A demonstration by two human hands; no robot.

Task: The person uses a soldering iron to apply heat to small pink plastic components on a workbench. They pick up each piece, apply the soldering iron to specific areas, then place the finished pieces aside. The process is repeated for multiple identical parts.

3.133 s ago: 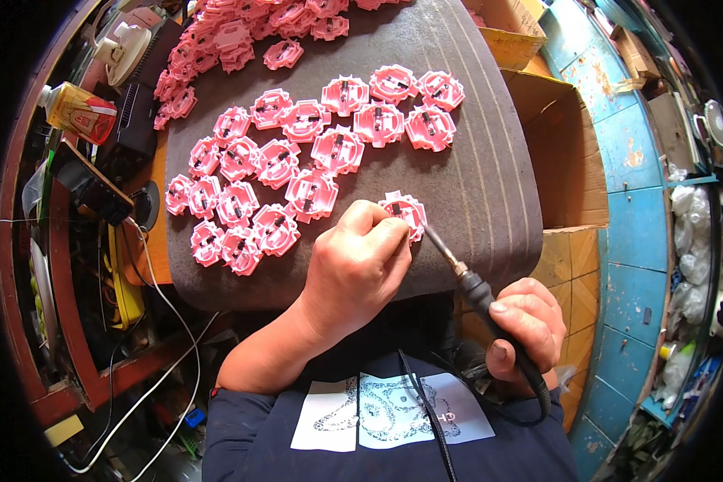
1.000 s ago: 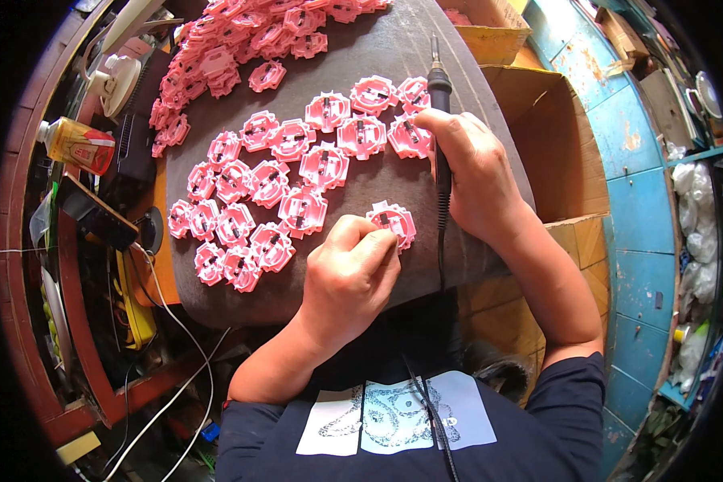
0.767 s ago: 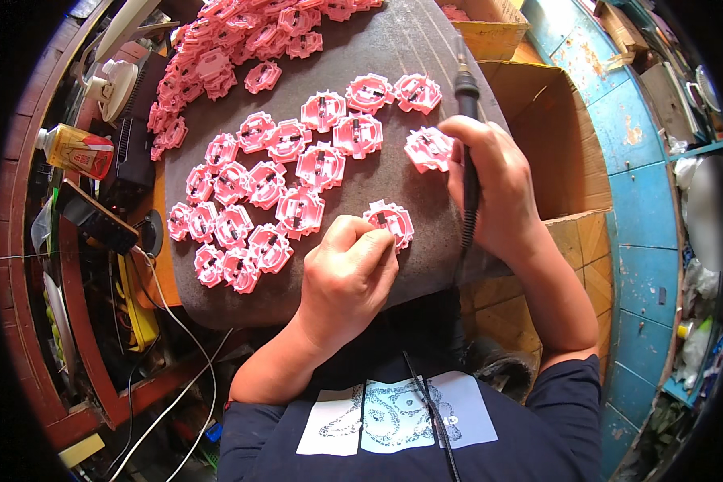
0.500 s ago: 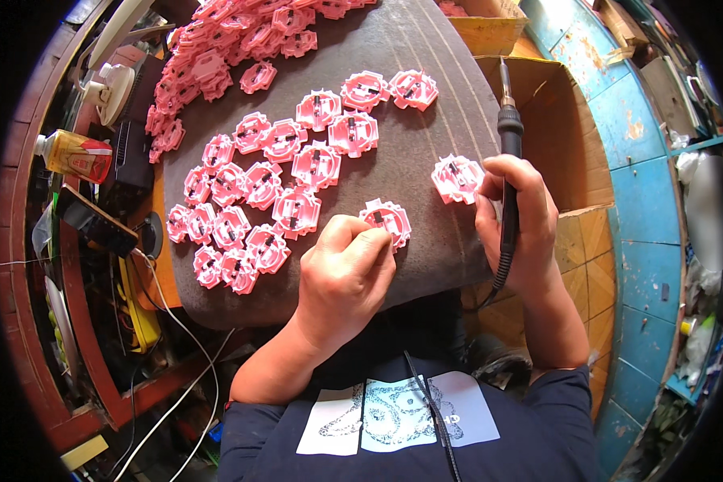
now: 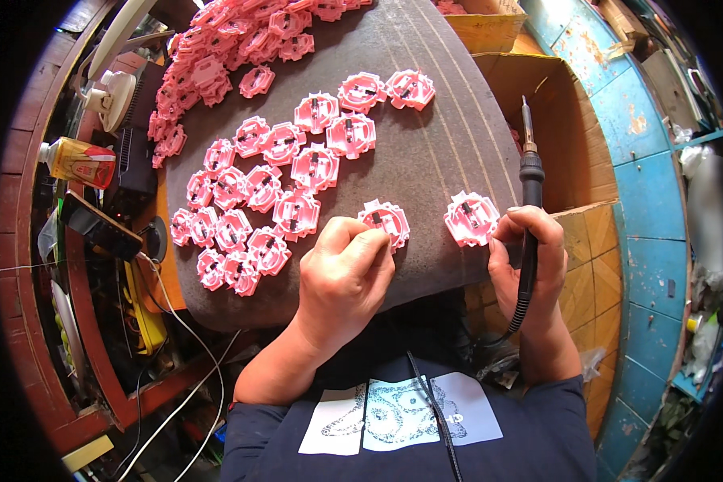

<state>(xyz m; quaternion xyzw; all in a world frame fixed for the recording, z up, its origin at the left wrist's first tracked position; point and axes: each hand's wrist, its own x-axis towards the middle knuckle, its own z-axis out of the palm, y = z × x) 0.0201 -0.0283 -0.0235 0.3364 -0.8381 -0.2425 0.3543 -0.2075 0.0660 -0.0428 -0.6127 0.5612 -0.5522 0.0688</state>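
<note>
My left hand [image 5: 346, 285] is closed in a pinch on a pink plastic part [image 5: 387, 221] with a black strip, low on the grey work surface. My right hand [image 5: 530, 265] grips a black-handled soldering iron [image 5: 531, 180], its metal tip pointing up and away from me. The thumb and forefinger of that hand are at the edge of another pink part [image 5: 469, 217] near the surface's right side. Several similar pink parts [image 5: 313, 169] lie in a loose group left of and beyond my hands.
A pile of pink parts [image 5: 213, 76] lies at the back left. Cardboard boxes [image 5: 569, 120] stand right of the work surface. At the left are a carton-like drink container [image 5: 80, 161], a dark device [image 5: 96, 225] and hanging cables [image 5: 186, 325]. Blue cabinets [image 5: 651, 257] line the right.
My right hand has brought a pink part from the group's upper right down toward the surface's near right, with the iron still in it. My left hand stays nearly in place.
</note>
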